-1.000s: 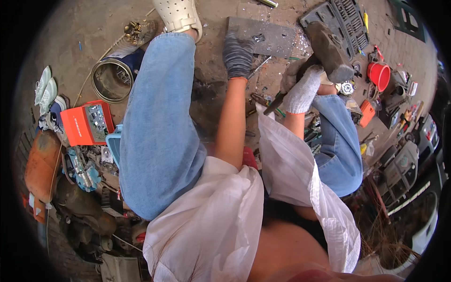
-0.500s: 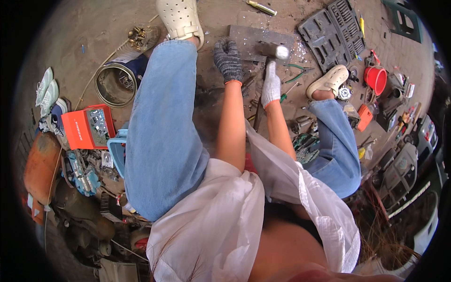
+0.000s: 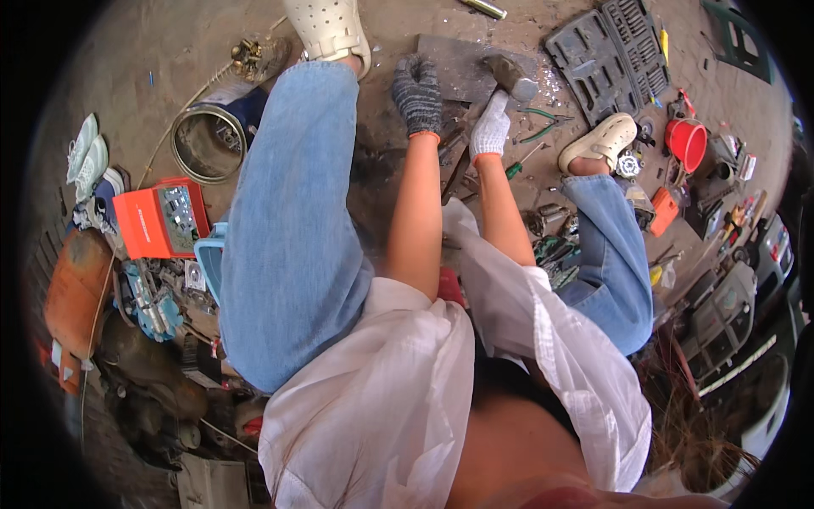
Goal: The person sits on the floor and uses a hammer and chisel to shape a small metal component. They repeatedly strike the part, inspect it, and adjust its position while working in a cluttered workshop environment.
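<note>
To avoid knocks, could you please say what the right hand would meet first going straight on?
Likely the flat, grey rectangular metal plate, beyond the grey metal-headed hammer that hand grips; depth is unclear.

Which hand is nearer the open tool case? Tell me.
Right. The right hand, holding the hammer, is left of the tool case and nearer the body; the left hand is farther left, by the metal plate.
</note>
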{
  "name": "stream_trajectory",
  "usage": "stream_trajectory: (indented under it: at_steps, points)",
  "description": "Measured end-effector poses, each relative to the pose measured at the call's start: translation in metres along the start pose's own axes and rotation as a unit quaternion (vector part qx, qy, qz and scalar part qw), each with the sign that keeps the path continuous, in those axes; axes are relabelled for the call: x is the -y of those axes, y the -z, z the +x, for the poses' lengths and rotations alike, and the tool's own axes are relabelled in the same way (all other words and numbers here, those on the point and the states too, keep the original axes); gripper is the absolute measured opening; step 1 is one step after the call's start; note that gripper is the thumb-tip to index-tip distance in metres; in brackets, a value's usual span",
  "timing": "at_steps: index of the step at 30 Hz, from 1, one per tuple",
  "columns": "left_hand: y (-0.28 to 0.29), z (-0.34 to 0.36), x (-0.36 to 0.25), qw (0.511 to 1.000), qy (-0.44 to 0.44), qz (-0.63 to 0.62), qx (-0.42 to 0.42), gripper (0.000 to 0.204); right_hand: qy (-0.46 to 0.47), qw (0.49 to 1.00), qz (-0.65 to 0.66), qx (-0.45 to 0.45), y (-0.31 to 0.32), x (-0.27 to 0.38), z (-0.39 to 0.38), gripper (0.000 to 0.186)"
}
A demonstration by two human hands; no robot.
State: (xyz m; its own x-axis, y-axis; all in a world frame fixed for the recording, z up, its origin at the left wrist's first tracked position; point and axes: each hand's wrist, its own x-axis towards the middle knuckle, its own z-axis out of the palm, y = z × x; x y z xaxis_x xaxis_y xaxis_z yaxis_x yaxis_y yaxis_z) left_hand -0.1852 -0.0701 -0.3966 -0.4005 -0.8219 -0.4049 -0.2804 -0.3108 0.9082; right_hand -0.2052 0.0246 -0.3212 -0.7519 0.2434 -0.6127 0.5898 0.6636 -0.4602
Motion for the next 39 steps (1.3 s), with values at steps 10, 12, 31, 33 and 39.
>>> stream_trajectory:
  at_steps: [10,12,31,33,39]
  points:
    - [-0.008,0.003,0.013,0.999,-0.038,0.008,0.013,0.013,-0.054,0.950,0.295,0.089,0.034,0.009,-0.002,0.059]
    - [-0.002,0.001,0.018,0.999,-0.035,0.017,0.006,0.013,0.005,0.917,0.377,0.133,0.060,0.028,-0.020,0.058]
    - [-0.011,0.008,0.007,0.995,-0.024,0.088,0.037,0.016,-0.051,0.985,0.164,0.027,0.041,0.012,0.017,0.066]
    - [-0.005,0.005,-0.001,0.995,-0.030,0.087,0.045,0.016,0.043,0.953,0.292,0.066,0.059,0.025,0.002,0.060]
    - [-0.008,0.008,-0.004,0.990,0.013,0.139,0.024,0.016,0.330,0.890,0.305,0.082,0.087,0.012,0.016,0.060]
